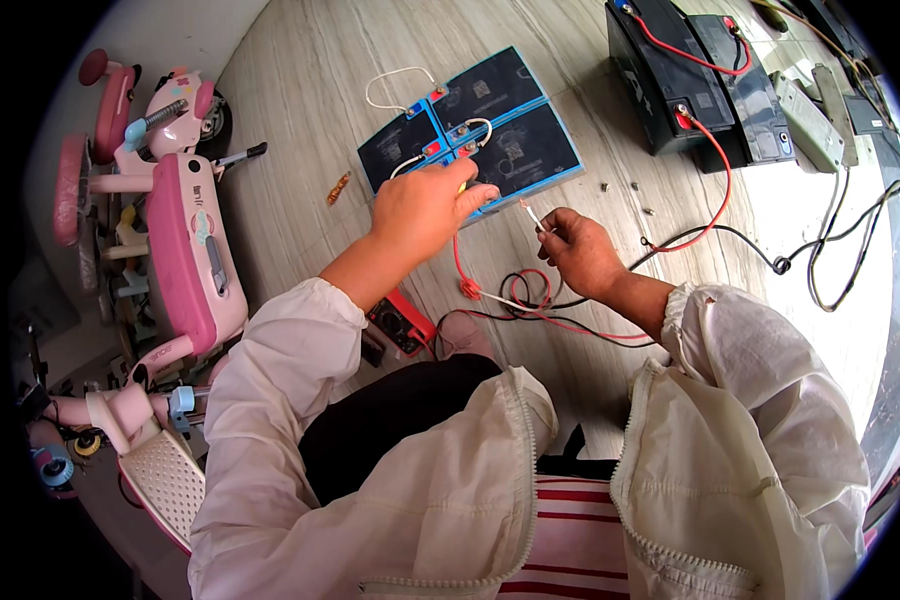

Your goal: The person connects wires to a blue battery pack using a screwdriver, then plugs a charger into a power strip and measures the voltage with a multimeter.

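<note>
Several black batteries with blue edges [490,90] lie together on the floor ahead of me. Short white jumper wires [400,72] link their red and black terminals. My left hand [425,212] is closed at the near edge of the batteries, by a terminal. A bit of yellow shows between its fingers, but most of what it grips is hidden. To its right, my right hand [580,252] pinches a white wire [534,217] whose stripped copper end points toward the batteries without touching them. A red wire [458,258] runs down from below my left hand.
A red-and-black multimeter [402,322] sits near my knee, with tangled red and black leads [530,295] beside it. Larger black batteries [660,75] with red cables stand at the right, near a grey charger-like box [808,122]. A pink scooter [185,250] occupies the left.
</note>
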A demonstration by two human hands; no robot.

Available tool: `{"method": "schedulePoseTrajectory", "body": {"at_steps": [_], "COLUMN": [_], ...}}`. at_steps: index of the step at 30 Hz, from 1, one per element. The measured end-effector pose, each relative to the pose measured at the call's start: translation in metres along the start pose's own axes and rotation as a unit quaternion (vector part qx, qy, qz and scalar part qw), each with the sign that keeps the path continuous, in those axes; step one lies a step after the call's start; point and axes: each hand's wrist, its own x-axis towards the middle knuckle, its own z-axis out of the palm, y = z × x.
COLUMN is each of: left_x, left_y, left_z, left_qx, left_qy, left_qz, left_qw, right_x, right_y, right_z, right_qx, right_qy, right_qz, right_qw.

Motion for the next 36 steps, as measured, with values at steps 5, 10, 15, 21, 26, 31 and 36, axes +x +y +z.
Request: {"method": "schedulePoseTrajectory", "body": {"at_steps": [5, 10, 15, 21, 26, 31, 36], "left_x": [-0.007, -0.006, -0.002, -0.007, -0.004, -0.004, -0.005], "left_y": [-0.013, -0.016, -0.012, -0.020, -0.010, -0.006, -0.022], "left_z": [0.017, 0.020, 0.006, 0.019, 0.007, 0.001, 0.021], "left_qx": [-0.029, -0.095, -0.052, -0.086, -0.045, -0.060, -0.084], "left_qy": [0.111, 0.115, 0.001, 0.095, 0.031, 0.005, 0.135], "left_qz": [0.063, 0.114, 0.016, 0.091, 0.035, -0.033, 0.119], "left_qw": [0.991, 0.982, 0.999, 0.988, 0.998, 0.998, 0.980], "right_x": [-0.001, 0.000, 0.000, -0.001, -0.001, 0.000, 0.000], "right_y": [-0.003, 0.002, 0.002, 0.000, 0.003, 0.003, 0.001], "right_z": [0.001, 0.001, 0.001, 0.001, 0.001, 0.001, 0.002], "right_qx": [0.005, 0.012, 0.007, 0.013, 0.000, 0.001, 0.010], "right_qy": [-0.002, -0.003, -0.002, 0.010, 0.002, 0.002, 0.011], "right_qz": [-0.006, -0.005, 0.000, -0.001, -0.001, -0.012, -0.006], "right_qw": [1.000, 1.000, 1.000, 1.000, 1.000, 1.000, 1.000]}}
